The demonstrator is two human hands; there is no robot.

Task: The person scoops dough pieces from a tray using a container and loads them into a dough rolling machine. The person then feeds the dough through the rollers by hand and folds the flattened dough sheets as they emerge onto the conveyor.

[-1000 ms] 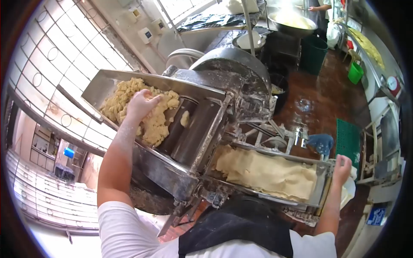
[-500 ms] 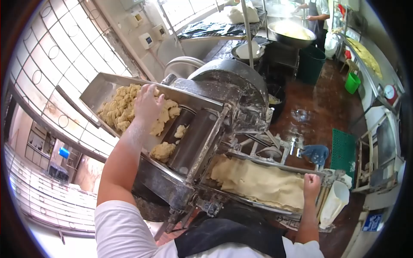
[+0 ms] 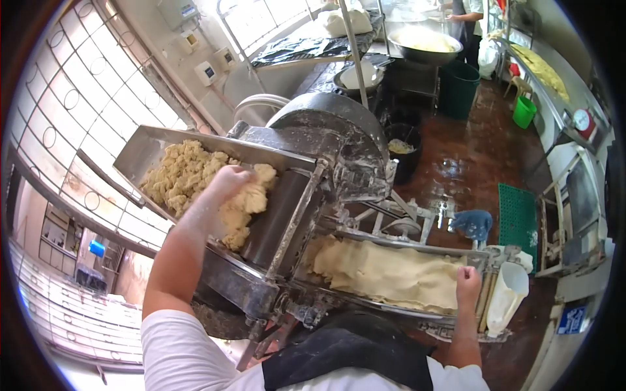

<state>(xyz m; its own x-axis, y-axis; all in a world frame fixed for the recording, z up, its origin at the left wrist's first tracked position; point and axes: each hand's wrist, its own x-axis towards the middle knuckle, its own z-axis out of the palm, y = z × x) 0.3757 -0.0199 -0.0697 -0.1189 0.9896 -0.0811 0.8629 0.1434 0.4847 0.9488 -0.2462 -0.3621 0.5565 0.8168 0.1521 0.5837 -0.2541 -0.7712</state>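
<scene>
Crumbly yellow dough (image 3: 186, 176) lies in the metal hopper (image 3: 140, 153) of a machine, and part of it rests on the dark roller (image 3: 277, 215). My left hand (image 3: 233, 181) is at the dough near the roller, its fingers partly hidden; what they hold, if anything, does not show. A flattened dough sheet (image 3: 391, 270) lies in the long tray below the rollers. Over the tray's right end, my right hand (image 3: 468, 279) is closed, and any thing inside it is too small to make out.
A white plastic jug (image 3: 508, 296) stands beyond the tray's right end. The round machine housing (image 3: 332, 124) rises ahead. Farther back are a large steaming pan (image 3: 427, 49), a dark green bin (image 3: 458, 88), a bright green bucket (image 3: 523, 112) and a person (image 3: 466, 19).
Dough has been shifted from the hopper onto the roller, with my left hand lower than half a second ago. My right hand has come in from the right and closed over the tray.
</scene>
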